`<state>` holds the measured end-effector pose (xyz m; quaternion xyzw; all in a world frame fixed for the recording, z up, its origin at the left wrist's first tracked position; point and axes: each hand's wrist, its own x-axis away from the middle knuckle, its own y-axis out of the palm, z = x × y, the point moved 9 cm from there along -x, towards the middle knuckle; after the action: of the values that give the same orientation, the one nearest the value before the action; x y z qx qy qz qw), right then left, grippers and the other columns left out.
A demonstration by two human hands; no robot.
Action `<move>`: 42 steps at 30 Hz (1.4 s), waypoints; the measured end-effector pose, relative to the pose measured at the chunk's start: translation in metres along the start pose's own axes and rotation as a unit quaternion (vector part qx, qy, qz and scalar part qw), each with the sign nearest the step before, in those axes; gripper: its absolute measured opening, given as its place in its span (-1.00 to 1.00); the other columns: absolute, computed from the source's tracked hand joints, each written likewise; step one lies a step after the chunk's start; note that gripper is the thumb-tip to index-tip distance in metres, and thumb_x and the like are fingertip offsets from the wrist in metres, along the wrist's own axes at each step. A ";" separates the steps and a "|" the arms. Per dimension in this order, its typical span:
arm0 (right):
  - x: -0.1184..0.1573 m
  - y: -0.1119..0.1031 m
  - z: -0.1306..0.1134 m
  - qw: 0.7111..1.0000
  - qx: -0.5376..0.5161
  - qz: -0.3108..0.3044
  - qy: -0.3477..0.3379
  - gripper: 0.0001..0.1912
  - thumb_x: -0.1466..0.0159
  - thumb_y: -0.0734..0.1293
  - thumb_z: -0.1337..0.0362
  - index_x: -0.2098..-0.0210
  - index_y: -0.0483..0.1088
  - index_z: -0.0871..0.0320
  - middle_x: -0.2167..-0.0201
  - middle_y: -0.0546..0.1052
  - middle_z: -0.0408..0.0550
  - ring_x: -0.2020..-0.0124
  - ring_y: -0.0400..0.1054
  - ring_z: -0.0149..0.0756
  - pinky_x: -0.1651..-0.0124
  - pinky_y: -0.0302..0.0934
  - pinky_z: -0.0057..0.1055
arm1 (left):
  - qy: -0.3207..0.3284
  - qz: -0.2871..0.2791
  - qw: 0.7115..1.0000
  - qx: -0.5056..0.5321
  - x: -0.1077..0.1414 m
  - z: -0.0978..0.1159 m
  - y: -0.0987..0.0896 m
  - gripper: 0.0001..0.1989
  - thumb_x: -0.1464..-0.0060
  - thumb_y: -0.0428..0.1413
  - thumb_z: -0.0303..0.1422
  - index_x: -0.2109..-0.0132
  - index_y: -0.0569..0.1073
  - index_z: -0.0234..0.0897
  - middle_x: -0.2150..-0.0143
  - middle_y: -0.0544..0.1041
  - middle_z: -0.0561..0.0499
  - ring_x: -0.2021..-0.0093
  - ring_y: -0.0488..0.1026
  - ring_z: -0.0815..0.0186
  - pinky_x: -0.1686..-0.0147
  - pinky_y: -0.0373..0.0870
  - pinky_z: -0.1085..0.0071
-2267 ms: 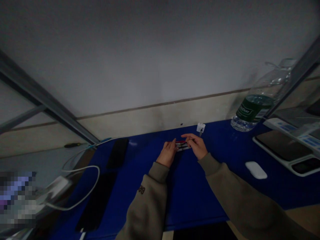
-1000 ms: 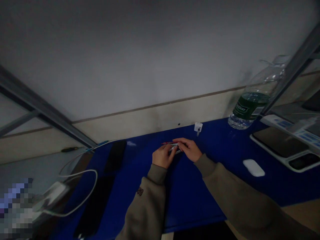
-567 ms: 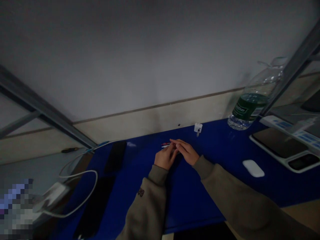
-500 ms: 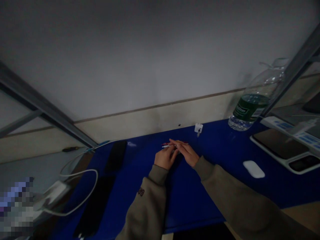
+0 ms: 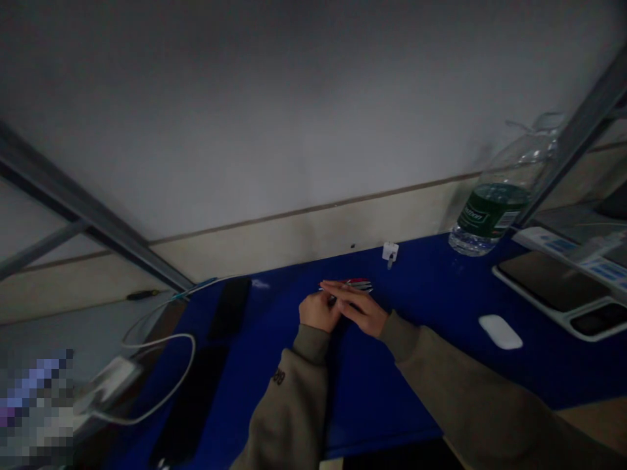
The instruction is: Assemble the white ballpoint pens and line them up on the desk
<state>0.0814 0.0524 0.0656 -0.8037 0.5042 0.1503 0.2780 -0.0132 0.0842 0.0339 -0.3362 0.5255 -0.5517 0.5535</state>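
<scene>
Several slim pens (image 5: 360, 284), one of them red, lie together on the blue desk top (image 5: 382, 385), partly under my hands. My left hand (image 5: 318, 312) is curled at their left end, its fingers closed, and what it grips is hidden. My right hand (image 5: 360, 309) reaches over from the right with its fingers stretched out, lying across the pens and touching my left hand.
A large water bottle (image 5: 494, 209) stands at the back right. A white oval case (image 5: 500, 331) and a scale (image 5: 553, 281) are on the right. Dark slabs (image 5: 191, 398) and a white cable (image 5: 189, 365) lie left. A small white item (image 5: 390, 251) sits by the wall.
My right hand has moved slightly left, its fingers now over my left hand. My left hand has curled more and shifted a little left. More of the pens shows on the right.
</scene>
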 end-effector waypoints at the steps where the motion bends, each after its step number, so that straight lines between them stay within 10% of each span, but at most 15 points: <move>1: 0.001 -0.002 -0.002 1.000 0.020 0.013 -0.009 -0.55 -0.32 0.12 0.10 -0.17 0.20 0.00 -0.15 0.29 -0.07 -0.18 0.11 -0.18 -0.23 -0.03 -0.13 | -0.015 0.012 1.000 0.011 0.000 -0.002 -0.004 -0.60 -0.12 -0.08 -0.08 0.27 0.54 -0.24 0.40 0.56 -0.06 0.38 0.48 0.25 0.46 0.18 0.46; 9: 0.030 -0.076 0.039 0.930 0.148 0.320 0.106 -0.66 -0.30 0.14 0.17 0.01 0.40 0.03 0.18 0.37 0.06 0.13 0.25 -0.16 -0.04 0.13 -0.13 | -0.090 0.102 0.990 0.044 0.001 -0.006 -0.035 -0.51 -0.19 -0.16 -0.07 0.33 0.56 -0.25 0.53 0.50 -0.02 0.48 0.42 0.35 0.49 0.06 0.46; 16: 0.049 -0.114 0.088 0.867 0.180 0.428 0.179 -0.62 -0.29 0.10 0.08 0.24 0.46 0.12 0.17 0.33 0.14 0.14 0.21 -0.13 0.14 0.20 -0.18 | -0.089 0.089 0.992 0.024 0.001 -0.006 -0.031 -0.52 -0.18 -0.15 -0.05 0.26 0.56 -0.22 0.53 0.50 -0.02 0.47 0.41 0.33 0.49 0.04 0.47; 22: 0.048 -0.115 0.088 0.857 0.212 0.429 0.189 -0.61 -0.27 0.12 0.05 0.30 0.48 0.13 0.13 0.40 0.11 0.03 0.19 -0.12 -0.05 0.07 -0.05 | -0.081 0.075 0.994 0.015 0.001 -0.002 -0.028 -0.52 -0.16 -0.15 -0.03 0.19 0.55 -0.19 0.47 0.54 -0.05 0.41 0.46 0.28 0.48 0.09 0.47; 29: 0.026 -0.096 0.073 0.920 -0.006 0.370 0.129 -0.71 -0.19 0.26 0.11 0.20 0.43 0.16 0.25 0.49 0.03 0.20 0.37 -0.22 0.06 0.22 -0.20 | -0.083 0.054 0.995 -0.002 0.001 0.000 -0.024 -0.50 -0.15 -0.16 0.01 0.26 0.56 -0.18 0.47 0.54 -0.05 0.41 0.47 0.27 0.47 0.13 0.47; 42: 0.012 -0.064 0.061 0.928 -0.192 0.288 0.137 -0.59 -0.15 0.33 0.15 0.04 0.29 0.13 0.25 0.53 0.02 0.26 0.43 -0.26 0.11 0.28 -0.25 | -0.082 0.019 0.996 -0.033 0.001 0.005 -0.019 -0.46 -0.14 -0.19 0.04 0.30 0.55 -0.19 0.45 0.55 -0.08 0.40 0.48 0.25 0.46 0.17 0.47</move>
<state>0.1460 0.1015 0.0290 -0.6744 0.7089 0.2061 -0.0088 -0.0137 0.0793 0.0530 -0.3880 0.5026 -0.4946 0.5935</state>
